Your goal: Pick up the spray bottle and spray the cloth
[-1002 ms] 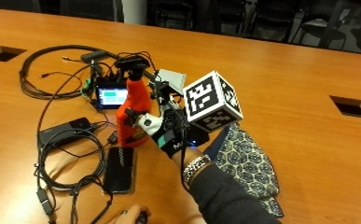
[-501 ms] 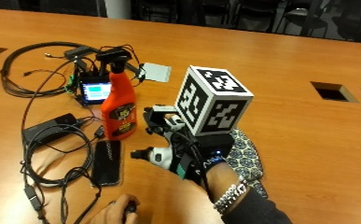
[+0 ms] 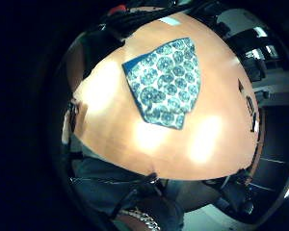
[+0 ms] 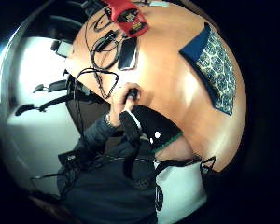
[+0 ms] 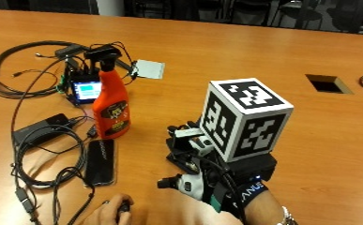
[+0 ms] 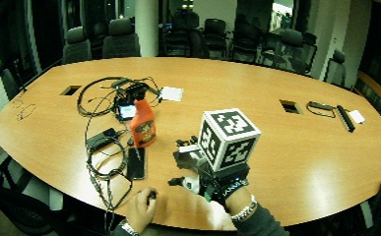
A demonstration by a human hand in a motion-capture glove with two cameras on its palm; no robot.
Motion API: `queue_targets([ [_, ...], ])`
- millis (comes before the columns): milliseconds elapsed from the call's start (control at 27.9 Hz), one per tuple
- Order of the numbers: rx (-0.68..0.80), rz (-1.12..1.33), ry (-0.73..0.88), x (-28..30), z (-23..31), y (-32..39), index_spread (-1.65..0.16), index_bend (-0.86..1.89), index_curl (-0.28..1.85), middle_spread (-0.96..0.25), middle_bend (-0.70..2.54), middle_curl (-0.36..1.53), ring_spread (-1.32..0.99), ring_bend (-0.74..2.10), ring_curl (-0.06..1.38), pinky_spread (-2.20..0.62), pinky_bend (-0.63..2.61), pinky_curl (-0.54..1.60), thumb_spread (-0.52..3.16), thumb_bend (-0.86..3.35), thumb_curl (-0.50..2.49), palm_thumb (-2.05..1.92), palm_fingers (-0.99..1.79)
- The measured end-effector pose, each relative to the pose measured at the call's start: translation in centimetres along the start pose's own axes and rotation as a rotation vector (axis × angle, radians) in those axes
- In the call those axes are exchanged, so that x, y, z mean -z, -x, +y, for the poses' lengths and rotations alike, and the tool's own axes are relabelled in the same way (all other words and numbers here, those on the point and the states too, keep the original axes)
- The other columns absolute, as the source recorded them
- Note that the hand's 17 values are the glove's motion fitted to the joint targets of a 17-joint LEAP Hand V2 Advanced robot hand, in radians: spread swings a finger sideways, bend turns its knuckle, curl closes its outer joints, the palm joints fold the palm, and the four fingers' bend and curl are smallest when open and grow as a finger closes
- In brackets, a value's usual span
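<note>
While the gloved right hand (image 5: 196,161) hovers above the patterned cloth (image 3: 166,82), grip state unclear, orange spray bottle (image 5: 109,105) upright nearby

Def an office conf room. Big oval wooden table (image 6: 295,147) fills most of the space, w/ black office chairs (image 6: 121,42) lined up all around its far side and a few more at its left end. Rectangular cable cutouts (image 6: 289,106) are set into the tabletop, typical meeting-room stuff. A tangle of black cables (image 6: 101,93) and a small lit screen device (image 6: 126,111) sit on the table towards its left end, so prob a recording setup in a boardroom.
</note>
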State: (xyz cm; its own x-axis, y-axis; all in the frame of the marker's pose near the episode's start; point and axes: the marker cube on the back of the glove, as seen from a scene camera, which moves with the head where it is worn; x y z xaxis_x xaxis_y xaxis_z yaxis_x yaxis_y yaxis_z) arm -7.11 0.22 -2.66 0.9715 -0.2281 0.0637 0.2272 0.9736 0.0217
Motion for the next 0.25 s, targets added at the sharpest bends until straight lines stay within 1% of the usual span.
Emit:
queue_targets([
  [251,-0.018,0.005,0.007,0.08,0.27,-0.54,-0.46,0.14,0.24,-0.02,0.17,0.29,-0.03,0.38,0.34,0.25,0.47,0.37,1.05,-0.02,0.32,0.44,0.31],
])
